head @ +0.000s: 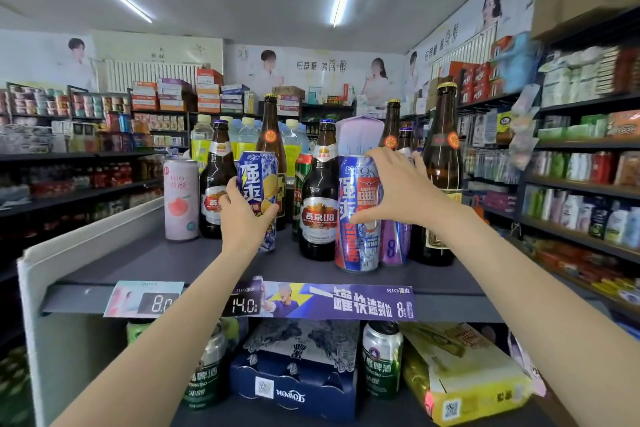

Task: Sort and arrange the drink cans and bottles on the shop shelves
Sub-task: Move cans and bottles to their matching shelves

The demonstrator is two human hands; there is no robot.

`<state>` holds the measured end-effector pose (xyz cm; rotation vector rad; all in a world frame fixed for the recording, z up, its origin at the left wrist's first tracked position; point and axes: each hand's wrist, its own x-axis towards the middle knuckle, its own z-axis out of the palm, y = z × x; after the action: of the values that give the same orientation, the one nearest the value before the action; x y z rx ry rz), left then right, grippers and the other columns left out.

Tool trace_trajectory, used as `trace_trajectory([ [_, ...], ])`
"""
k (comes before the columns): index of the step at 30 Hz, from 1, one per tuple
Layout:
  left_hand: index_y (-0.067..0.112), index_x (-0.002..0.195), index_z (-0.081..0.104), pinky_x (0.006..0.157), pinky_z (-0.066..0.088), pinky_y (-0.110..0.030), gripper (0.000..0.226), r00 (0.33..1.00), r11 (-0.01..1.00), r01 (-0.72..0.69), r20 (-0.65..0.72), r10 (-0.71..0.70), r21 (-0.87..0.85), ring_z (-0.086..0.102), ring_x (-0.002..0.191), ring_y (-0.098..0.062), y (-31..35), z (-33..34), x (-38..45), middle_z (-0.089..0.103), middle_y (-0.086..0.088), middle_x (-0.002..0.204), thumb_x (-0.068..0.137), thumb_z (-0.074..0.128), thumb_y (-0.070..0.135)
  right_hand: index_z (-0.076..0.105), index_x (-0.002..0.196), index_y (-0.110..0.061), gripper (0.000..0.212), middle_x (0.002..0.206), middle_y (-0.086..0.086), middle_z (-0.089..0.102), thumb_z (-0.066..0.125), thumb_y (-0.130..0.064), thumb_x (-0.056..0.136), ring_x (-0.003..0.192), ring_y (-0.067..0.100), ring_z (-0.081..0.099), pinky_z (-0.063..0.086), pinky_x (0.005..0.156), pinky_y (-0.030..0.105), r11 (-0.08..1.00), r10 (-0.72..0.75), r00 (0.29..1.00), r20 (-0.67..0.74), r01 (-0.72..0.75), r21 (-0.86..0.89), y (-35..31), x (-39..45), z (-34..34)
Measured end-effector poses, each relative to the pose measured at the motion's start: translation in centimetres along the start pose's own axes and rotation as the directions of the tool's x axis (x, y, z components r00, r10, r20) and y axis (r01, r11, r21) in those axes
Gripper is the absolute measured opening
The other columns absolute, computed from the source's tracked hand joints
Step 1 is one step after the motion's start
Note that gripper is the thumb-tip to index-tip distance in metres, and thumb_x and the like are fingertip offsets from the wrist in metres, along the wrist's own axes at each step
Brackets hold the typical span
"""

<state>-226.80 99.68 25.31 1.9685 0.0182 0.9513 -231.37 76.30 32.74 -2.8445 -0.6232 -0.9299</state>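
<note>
Cans and bottles upright on the top shelf (145, 263), both hands on cans.

Blue-and-yellow can (258, 184): long axis vertical, label facing the camera, mid-shelf; left hand (242, 215) curls round its lower half, thumb on the right side. Blue-and-red can (358, 215): upright near the front edge; right hand (398, 191) grips it from the right, fingers over the top rim, thumb low on the label. Brown U8 bottle (320, 198) stands between the two cans, just beside both. Pink peach can (180, 199) at far left, apart from the hands. Tall brown bottle (441, 180) and purple can (393, 246) close behind the right hand. Bare shelf strip runs along the front, widest at left, above the price strip (332, 302).
</note>
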Motion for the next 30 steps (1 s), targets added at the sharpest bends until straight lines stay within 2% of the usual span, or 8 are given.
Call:
trace_trajectory([
  [4, 0.004, 0.146, 0.009, 0.096, 0.036, -0.038, 0.085, 0.999, 0.992, -0.013, -0.030, 0.017, 0.125, 0.036, 0.125, -0.033, 0.7, -0.4, -0.6, 0.026, -0.021, 0.142, 0.086, 0.065, 0.024, 0.023, 0.137, -0.017, 0.102, 0.138, -0.001, 0.030, 0.076, -0.059, 0.061, 0.134, 0.020, 0.024, 0.001, 0.113, 0.053, 1.000, -0.019, 0.998, 0.058, 0.019, 0.010, 0.3, -0.1, -0.4],
  [7, 0.001, 0.143, 0.022, 0.098, 0.035, -0.039, 0.071, 0.914, 0.914, -0.327, -0.166, 0.370, 0.240, 0.036, 0.125, -0.034, 2.4, -0.4, -1.5, 0.033, -0.022, 0.138, 0.086, 0.061, 0.016, 0.021, 0.138, -0.016, 0.105, 0.139, 0.000, 0.029, 0.075, -0.061, 0.060, 0.134, 0.020, 0.023, 0.002, 0.114, 0.054, 1.000, -0.028, 0.997, 0.068, 0.029, -0.001, 0.4, 0.1, -0.3],
  [9, 0.007, 0.143, 0.025, 0.094, 0.034, -0.027, 0.065, 0.884, 0.883, -0.459, -0.049, 0.465, 0.097, 0.040, 0.121, -0.022, 4.0, 0.2, -2.1, 0.038, -0.012, 0.133, 0.088, 0.059, 0.015, 0.020, 0.139, -0.015, 0.107, 0.140, 0.000, 0.028, 0.075, -0.061, 0.060, 0.134, 0.021, 0.023, 0.003, 0.114, 0.055, 0.999, -0.041, 0.997, 0.071, 0.042, -0.014, 0.5, 0.1, -0.4],
  [12, 0.012, 0.144, 0.021, 0.094, 0.035, -0.022, 0.070, 0.916, 0.960, -0.192, 0.313, 0.250, -0.205, 0.042, 0.118, -0.011, 5.0, 1.7, -2.1, 0.042, 0.001, 0.126, 0.088, 0.062, 0.018, 0.020, 0.139, -0.016, 0.105, 0.139, 0.000, 0.028, 0.077, -0.057, 0.061, 0.133, 0.020, 0.024, 0.004, 0.114, 0.054, 0.998, -0.058, 0.995, 0.082, 0.057, 0.010, 0.7, 0.0, -0.6],
  [16, 0.016, 0.133, 0.036, 0.096, 0.045, -0.034, 0.061, 0.777, 0.888, 0.312, 0.629, -0.034, -0.337, 0.055, 0.112, -0.018, 3.9, 2.7, -1.0, 0.054, -0.004, 0.128, 0.081, 0.069, 0.015, 0.020, 0.139, -0.016, 0.105, 0.141, 0.000, 0.027, 0.078, -0.056, 0.061, 0.134, 0.019, 0.023, 0.003, 0.114, 0.056, 0.997, -0.083, 0.992, 0.100, 0.082, 0.008, 1.0, 0.0, -0.8],
  [19, 0.016, 0.128, 0.037, 0.096, 0.046, -0.038, 0.066, 0.747, 0.913, 0.305, 0.662, -0.053, -0.271, 0.057, 0.109, -0.020, 3.6, 3.1, -0.6, 0.059, -0.006, 0.119, 0.073, 0.075, 0.010, 0.018, 0.140, -0.014, 0.108, 0.143, 0.001, 0.025, 0.078, -0.056, 0.061, 0.136, 0.020, 0.022, 0.006, 0.113, 0.057, 0.995, -0.094, 0.990, 0.109, 0.095, -0.007, 1.1, 0.2, -0.7],
  [25, 0.017, 0.116, 0.039, 0.088, 0.046, -0.033, 0.062, 0.821, 0.948, 0.232, 0.567, -0.071, -0.218, 0.058, 0.093, -0.015, 4.1, 3.3, -0.9, 0.059, 0.000, 0.103, 0.069, 0.078, 0.008, 0.015, 0.142, -0.013, 0.111, 0.147, 0.001, 0.022, 0.078, -0.056, 0.061, 0.138, 0.020, 0.020, 0.006, 0.114, 0.055, 0.994, -0.104, 0.989, 0.104, 0.105, 0.001, 1.4, 0.1, -0.7],
  [30, 0.009, 0.126, 0.037, 0.086, 0.046, -0.032, 0.076, 0.873, 0.964, 0.203, 0.477, -0.101, -0.169, 0.057, 0.102, -0.021, 4.2, 3.5, -1.3, 0.058, -0.007, 0.116, 0.066, 0.082, 0.014, 0.017, 0.141, -0.013, 0.109, 0.145, 0.002, 0.024, 0.079, -0.054, 0.061, 0.136, 0.020, 0.021, 0.005, 0.113, 0.056, 0.995, -0.105, 0.990, 0.098, 0.104, 0.008, 1.1, 0.0, -0.8],
])
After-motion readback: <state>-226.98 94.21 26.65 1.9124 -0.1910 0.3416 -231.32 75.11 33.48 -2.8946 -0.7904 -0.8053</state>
